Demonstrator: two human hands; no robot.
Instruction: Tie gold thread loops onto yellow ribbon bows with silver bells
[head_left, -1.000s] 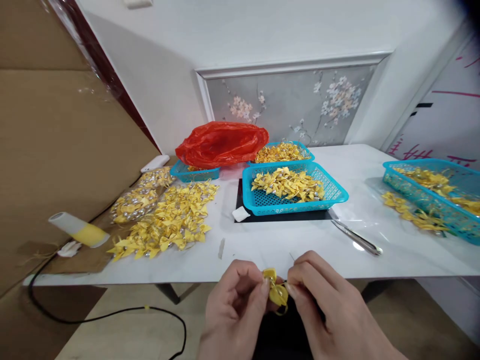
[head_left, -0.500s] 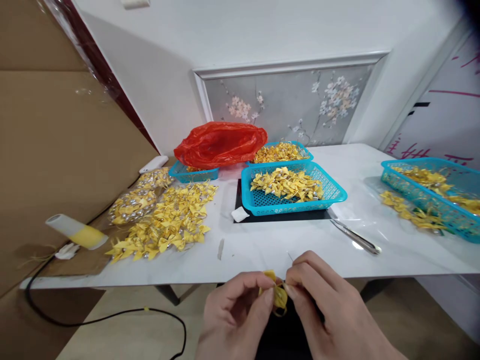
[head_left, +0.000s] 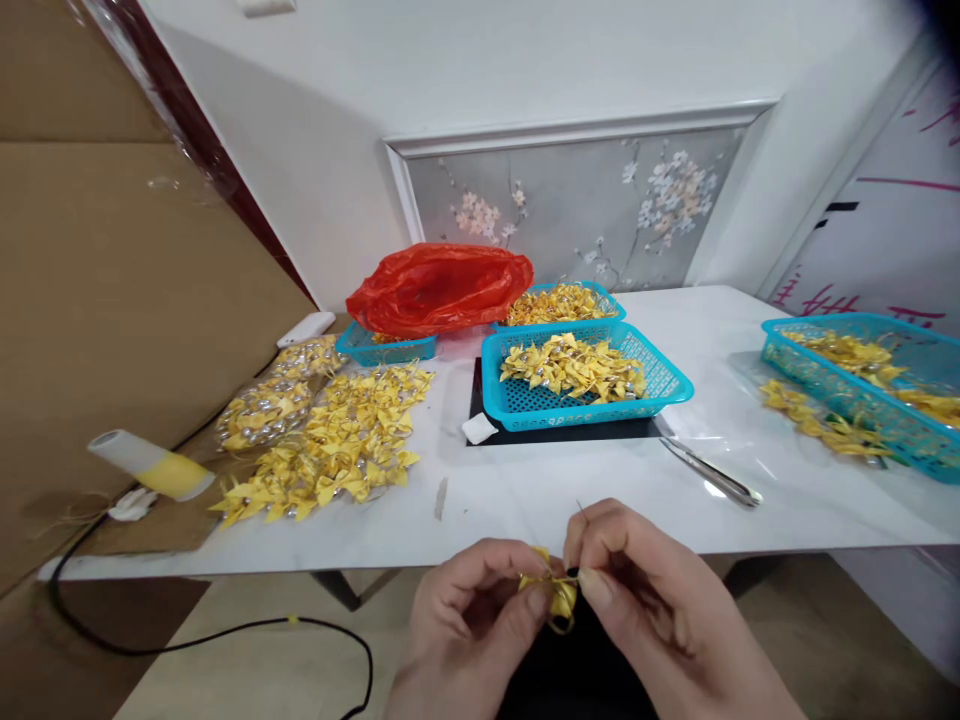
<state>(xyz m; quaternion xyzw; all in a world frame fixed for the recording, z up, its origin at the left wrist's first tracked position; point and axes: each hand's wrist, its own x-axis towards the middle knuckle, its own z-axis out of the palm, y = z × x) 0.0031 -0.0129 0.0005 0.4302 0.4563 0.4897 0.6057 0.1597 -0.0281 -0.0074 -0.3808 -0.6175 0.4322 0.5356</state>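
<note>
Just off the table's front edge, my left hand (head_left: 472,630) pinches a small yellow ribbon flower (head_left: 562,600) between thumb and fingertips. A loop hangs from the flower's lower side. My right hand (head_left: 660,600) is closed beside it, thumb against forefinger on a thin strand that runs to the flower. A fine end (head_left: 580,508) sticks up above the right fingers; whether it is thread or wire I cannot tell. Part of the flower is hidden behind the left thumb and fingers.
On the white table (head_left: 525,510) stand a blue basket (head_left: 679,385) of yellow flowers, another blue basket (head_left: 772,345) at right, and steel tweezers (head_left: 712,475). Flowers lie heaped (head_left: 330,450) at left near a yellow-and-white tube (head_left: 154,465). A red bag (head_left: 442,290) is behind.
My right fingers have shifted slightly, drawing a little away from the flower with the strand between them. The flower stays in my left hand.
</note>
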